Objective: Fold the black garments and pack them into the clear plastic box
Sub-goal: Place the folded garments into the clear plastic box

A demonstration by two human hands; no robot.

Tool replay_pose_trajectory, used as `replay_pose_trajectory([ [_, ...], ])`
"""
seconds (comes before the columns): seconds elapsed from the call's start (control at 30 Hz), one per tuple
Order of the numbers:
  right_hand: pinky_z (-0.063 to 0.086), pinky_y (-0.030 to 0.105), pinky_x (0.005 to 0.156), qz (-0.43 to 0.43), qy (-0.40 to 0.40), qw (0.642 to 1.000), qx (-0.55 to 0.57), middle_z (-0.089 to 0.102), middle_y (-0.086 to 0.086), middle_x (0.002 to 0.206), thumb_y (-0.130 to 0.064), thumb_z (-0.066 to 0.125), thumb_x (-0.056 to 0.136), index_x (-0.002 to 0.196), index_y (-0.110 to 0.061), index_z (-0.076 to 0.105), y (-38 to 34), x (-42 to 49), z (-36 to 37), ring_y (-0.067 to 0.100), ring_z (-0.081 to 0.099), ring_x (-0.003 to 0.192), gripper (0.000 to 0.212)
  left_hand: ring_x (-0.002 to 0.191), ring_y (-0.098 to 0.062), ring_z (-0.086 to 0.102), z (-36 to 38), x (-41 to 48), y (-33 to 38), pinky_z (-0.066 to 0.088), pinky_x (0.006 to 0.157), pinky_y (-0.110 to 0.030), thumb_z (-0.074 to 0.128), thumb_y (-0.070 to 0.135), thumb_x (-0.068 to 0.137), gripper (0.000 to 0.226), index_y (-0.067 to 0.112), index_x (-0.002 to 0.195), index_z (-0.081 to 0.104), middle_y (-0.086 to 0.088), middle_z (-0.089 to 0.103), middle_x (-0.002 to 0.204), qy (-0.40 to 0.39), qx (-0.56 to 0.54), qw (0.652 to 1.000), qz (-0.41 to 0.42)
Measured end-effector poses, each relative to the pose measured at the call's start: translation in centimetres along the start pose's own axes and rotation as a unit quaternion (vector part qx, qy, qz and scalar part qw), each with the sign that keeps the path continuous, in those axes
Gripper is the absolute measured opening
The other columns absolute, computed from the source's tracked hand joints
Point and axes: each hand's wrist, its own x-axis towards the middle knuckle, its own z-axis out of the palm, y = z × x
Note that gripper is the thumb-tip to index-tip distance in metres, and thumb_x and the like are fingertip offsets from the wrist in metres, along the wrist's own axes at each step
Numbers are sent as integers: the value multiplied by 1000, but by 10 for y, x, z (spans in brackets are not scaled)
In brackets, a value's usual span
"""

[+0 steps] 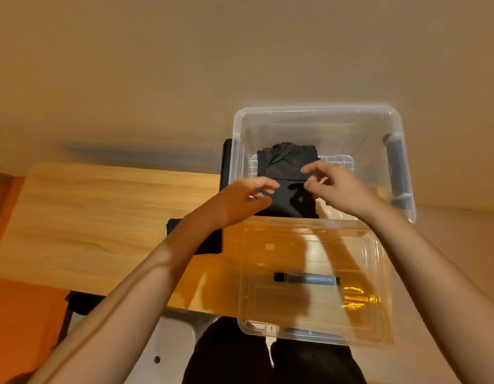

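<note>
Clear, glossy plastic forms one rectangular box [318,108] with rounded corners and a ribbed floor. It stands on a pale wood-grain tabletop [102,217] against a plain beige wall [240,51]. Directly beneath both grips, inside the box, lies one folded black garment [287,164], soft and matte, its creased neckline on the side away from the grips. The left hand [246,196] and right hand [341,187] are over its near edge. Each grip is loose and narrow, fingers curved, thumb and forefinger apart, holding nothing. On the person's side of the grips, one flat clear lid [351,245] with one dark bar handle [306,278] rests on the tabletop, just beside the box. Left of the left grip, under the wrist, one more piece of black cloth [210,245] lies flat beside the box. One blue-grey latch [396,167] sits on the box wall, right of the right grip.
</note>
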Motion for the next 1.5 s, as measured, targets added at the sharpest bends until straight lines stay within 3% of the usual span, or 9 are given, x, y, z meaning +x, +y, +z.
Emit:
replay_pose_trajectory([
  [0.13,53,19,67,-79,-4,991,109,71,-1,89,-24,57,102,125,-28,63,-50,-44,31,11,69,81,24,112,-9,67,-26,-82,-28,52,95,-22,62,18,100,34,24,133,62,8,72,115,81,-120,989,22],
  [0.47,60,28,74,-120,-90,978,143,70,-7,104,-12,63,98,134,-26,59,-103,-43,142,14,72,93,39,123,-11,62,-44,-174,-136,55,96,-31,68,24,88,51,27,138,56,8,70,125,161,-210,964,-28],
  [0.6,61,37,79,-81,-116,984,108,70,-8,107,-21,63,100,133,-29,58,-89,-31,203,16,70,93,35,123,-9,60,-38,-177,-196,55,91,-27,72,14,91,56,33,141,54,8,69,126,172,-212,960,-67],
  [0.73,56,48,89,-8,-29,996,81,69,-6,104,-13,66,95,128,-28,64,-40,-6,267,14,68,92,36,126,2,54,-26,-169,-257,52,88,-17,75,17,90,66,39,146,48,17,61,134,148,-192,964,-111],
  [0.83,52,45,99,46,3,996,75,64,1,121,-13,68,93,137,-26,58,-15,10,294,13,63,107,47,121,18,48,-19,-155,-286,48,91,-12,76,16,90,71,47,144,41,30,49,136,141,-191,964,-123],
  [0.93,47,46,107,73,29,995,54,58,2,134,-29,67,88,144,-31,51,4,28,312,17,55,123,58,118,9,54,-13,-135,-304,49,94,-17,75,14,90,75,39,149,37,22,53,134,148,-194,961,-129],
  [1.1,53,49,99,55,49,993,89,59,3,128,-42,63,78,139,-47,46,-21,36,320,22,59,117,63,98,14,62,-11,-114,-313,52,78,-12,72,2,90,77,32,150,33,18,56,125,170,-216,955,-116],
  [1.33,59,45,91,68,83,986,129,64,-6,121,-4,65,88,142,-33,51,-10,43,327,19,65,107,63,93,12,61,0,-106,-324,53,71,-11,72,6,90,68,35,144,43,20,59,111,183,-158,964,-112],
  [1.5,60,27,77,78,87,978,172,64,-2,122,3,62,92,142,-29,53,-6,44,328,14,66,106,60,94,13,62,4,-102,-324,53,74,-10,72,6,90,71,29,149,41,17,62,111,205,-177,955,-119],
])
